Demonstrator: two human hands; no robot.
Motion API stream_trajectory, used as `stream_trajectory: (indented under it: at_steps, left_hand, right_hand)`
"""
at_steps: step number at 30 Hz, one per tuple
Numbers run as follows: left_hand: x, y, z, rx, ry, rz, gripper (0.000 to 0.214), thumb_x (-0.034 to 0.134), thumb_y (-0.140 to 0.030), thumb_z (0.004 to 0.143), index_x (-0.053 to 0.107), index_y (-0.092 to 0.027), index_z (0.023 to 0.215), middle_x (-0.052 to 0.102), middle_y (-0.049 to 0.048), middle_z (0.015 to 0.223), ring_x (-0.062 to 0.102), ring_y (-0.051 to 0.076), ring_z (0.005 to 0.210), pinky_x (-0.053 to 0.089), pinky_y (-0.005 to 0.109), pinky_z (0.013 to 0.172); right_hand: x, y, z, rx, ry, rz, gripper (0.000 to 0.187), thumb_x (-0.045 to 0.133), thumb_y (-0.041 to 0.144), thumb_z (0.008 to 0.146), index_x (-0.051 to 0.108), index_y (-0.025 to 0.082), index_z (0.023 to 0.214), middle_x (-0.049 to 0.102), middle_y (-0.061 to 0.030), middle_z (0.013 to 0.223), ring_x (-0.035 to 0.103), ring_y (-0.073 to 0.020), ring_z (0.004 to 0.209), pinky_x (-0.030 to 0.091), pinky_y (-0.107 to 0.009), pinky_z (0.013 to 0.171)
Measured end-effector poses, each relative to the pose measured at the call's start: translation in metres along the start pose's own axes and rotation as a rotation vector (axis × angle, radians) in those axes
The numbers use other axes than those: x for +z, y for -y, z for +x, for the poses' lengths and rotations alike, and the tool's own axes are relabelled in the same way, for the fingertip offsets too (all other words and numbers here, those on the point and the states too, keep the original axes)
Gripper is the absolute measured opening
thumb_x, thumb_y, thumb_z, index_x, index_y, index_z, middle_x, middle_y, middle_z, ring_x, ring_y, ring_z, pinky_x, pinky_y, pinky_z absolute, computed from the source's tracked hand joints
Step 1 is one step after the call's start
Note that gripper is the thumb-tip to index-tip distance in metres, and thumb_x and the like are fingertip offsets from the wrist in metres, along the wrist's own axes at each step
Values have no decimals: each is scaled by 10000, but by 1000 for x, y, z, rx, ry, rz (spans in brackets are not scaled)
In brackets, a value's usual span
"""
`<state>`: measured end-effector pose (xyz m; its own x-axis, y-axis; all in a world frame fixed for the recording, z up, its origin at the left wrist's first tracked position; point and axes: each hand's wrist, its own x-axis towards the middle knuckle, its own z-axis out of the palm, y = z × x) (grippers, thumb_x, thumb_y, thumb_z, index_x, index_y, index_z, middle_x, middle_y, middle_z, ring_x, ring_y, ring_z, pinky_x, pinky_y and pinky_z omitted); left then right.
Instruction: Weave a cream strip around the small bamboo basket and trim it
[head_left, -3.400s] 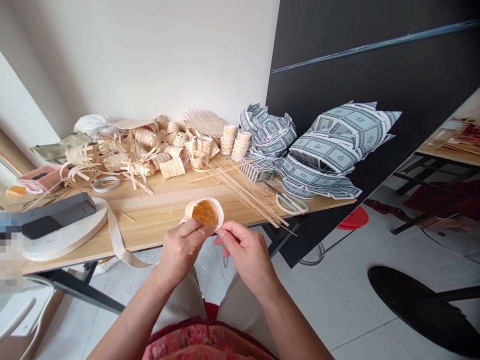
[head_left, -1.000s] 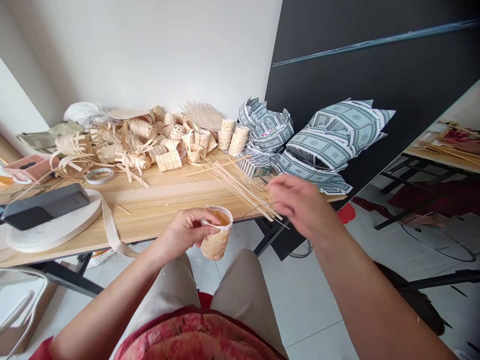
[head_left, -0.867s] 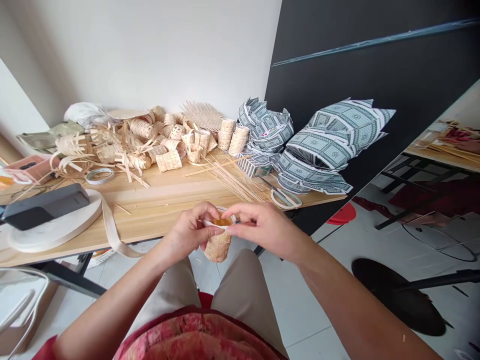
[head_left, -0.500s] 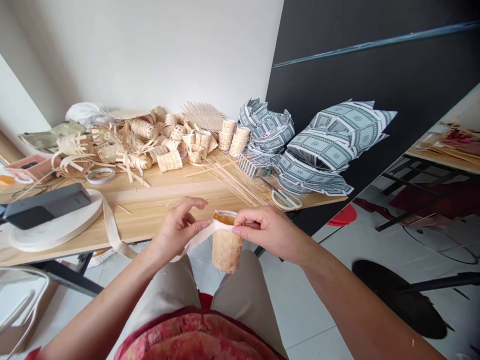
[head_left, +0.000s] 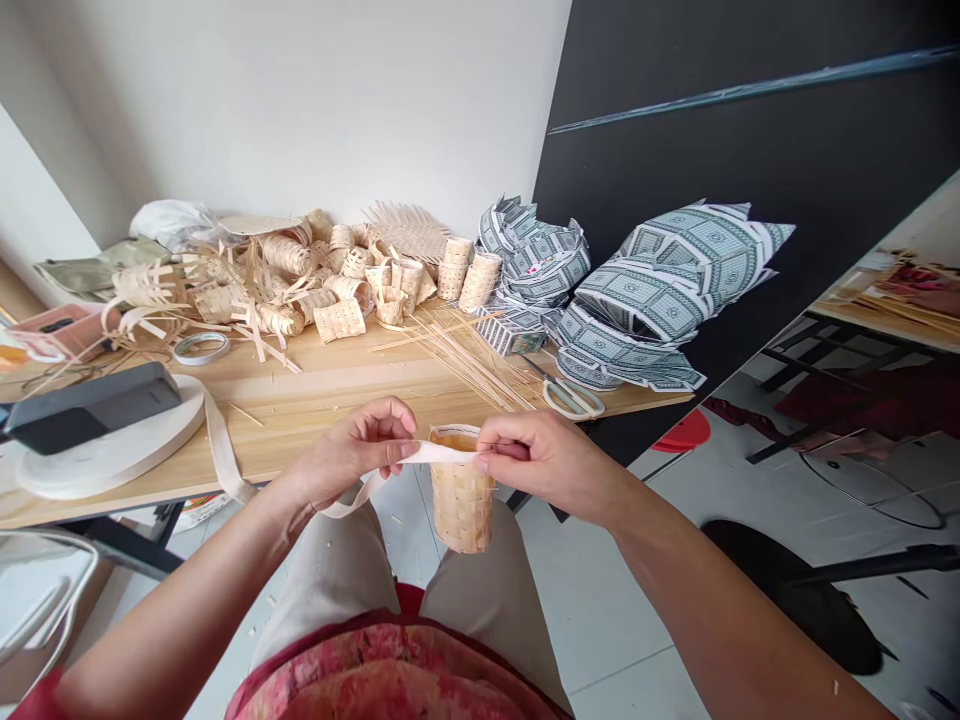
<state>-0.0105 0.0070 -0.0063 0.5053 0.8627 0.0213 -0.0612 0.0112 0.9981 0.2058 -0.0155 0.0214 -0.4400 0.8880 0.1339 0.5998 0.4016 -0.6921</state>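
Note:
A small woven bamboo cup (head_left: 463, 498) hangs upright in front of my knees, below the table's front edge. My right hand (head_left: 534, 460) pinches its rim, where a pale flat strip (head_left: 433, 453) meets it. My left hand (head_left: 352, 455) pinches that same strip a little to the left and holds it taut. From there the strip droops under my wrist and runs back to the big white roll (head_left: 112, 448) on the table.
The wooden table (head_left: 330, 390) carries a heap of woven cups and loose strips (head_left: 300, 285), thin sticks (head_left: 472, 365), scissors (head_left: 574, 397), a tape ring (head_left: 199, 348), a dark box (head_left: 90, 405) on the roll, and patterned paper stacks (head_left: 645, 300). A black panel stands at the right.
My right hand reached out over the sticks and came back to the cup. The cup passed from my left hand to my right. My left hand has drawn the strip out leftward.

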Motion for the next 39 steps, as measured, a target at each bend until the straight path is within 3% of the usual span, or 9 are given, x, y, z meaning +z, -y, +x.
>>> stream_trajectory:
  at_steps: [7, 14, 22, 31, 39]
  left_hand:
    - [7, -9, 2, 75, -30, -20, 225, 707, -263, 663, 519, -139, 665, 455, -69, 558, 341, 28, 477, 255, 153, 456]
    - [5, -8, 3, 62, -10, -35, 188, 735, -248, 623, 603, -116, 643, 535, -32, 597, 433, 62, 572, 319, 183, 550]
    - [4, -17, 1, 38, 0, -36, 183, 746, -253, 615, 641, -108, 655, 582, -13, 616, 478, 70, 588, 362, 182, 572]
    - [0, -17, 1, -18, 6, 8, 174, 736, -270, 631, 673, -113, 669, 607, -3, 635, 494, 73, 593, 380, 176, 571]
    - [-2, -26, 3, 142, 74, 248, 140, 683, -253, 695, 707, -127, 752, 585, 12, 690, 509, 80, 608, 408, 177, 566]
  right_hand:
    - [2, 1, 0, -17, -16, 77, 152, 516, 218, 712, 511, 166, 570, 284, 74, 491, 253, -62, 470, 199, -207, 441]
    - [4, 2, -1, -35, -59, 80, 156, 517, 215, 707, 505, 164, 560, 252, 73, 492, 244, -64, 478, 189, -220, 453]
    - [7, 0, -1, -55, -38, 143, 171, 527, 239, 725, 502, 164, 573, 238, 75, 496, 245, -65, 471, 185, -223, 452]
    - [10, 1, -1, -124, -115, 104, 174, 525, 214, 729, 501, 163, 565, 237, 76, 495, 254, -63, 473, 217, -212, 450]
    - [10, 2, -2, -151, -161, 78, 158, 518, 185, 719, 504, 162, 563, 245, 76, 497, 267, -61, 472, 232, -201, 447]
